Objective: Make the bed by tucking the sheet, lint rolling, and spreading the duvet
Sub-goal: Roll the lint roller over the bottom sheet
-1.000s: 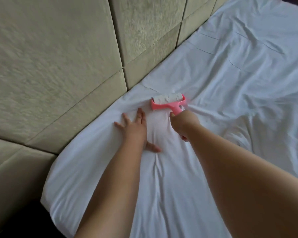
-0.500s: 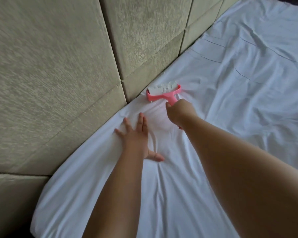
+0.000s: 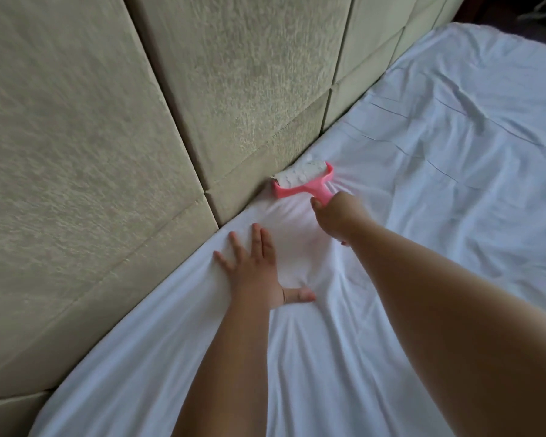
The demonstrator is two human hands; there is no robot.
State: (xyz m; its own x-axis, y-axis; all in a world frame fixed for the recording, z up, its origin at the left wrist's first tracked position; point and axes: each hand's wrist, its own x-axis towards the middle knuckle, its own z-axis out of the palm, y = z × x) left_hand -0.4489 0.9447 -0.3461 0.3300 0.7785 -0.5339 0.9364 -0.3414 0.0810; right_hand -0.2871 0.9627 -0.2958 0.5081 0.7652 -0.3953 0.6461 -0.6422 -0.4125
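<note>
A white sheet [image 3: 423, 190] covers the bed, wrinkled on the right and creased around my hands. My right hand [image 3: 336, 216] grips the handle of a pink lint roller [image 3: 300, 179]. Its white sticky roll lies on the sheet right against the foot of the padded headboard. My left hand [image 3: 256, 272] presses flat on the sheet with straight spread fingers, just left of and nearer than the roller, thumb pointing right. Folds of sheet radiate from under its palm.
The beige padded headboard [image 3: 139, 137], made of stitched panels, fills the left and top and meets the mattress along a diagonal line. A dark strip of floor [image 3: 501, 14] shows at the top right past the bed's far end.
My right hand has pushed the lint roller away from me, up the sheet to the headboard. My left hand has stayed pressed on the sheet.
</note>
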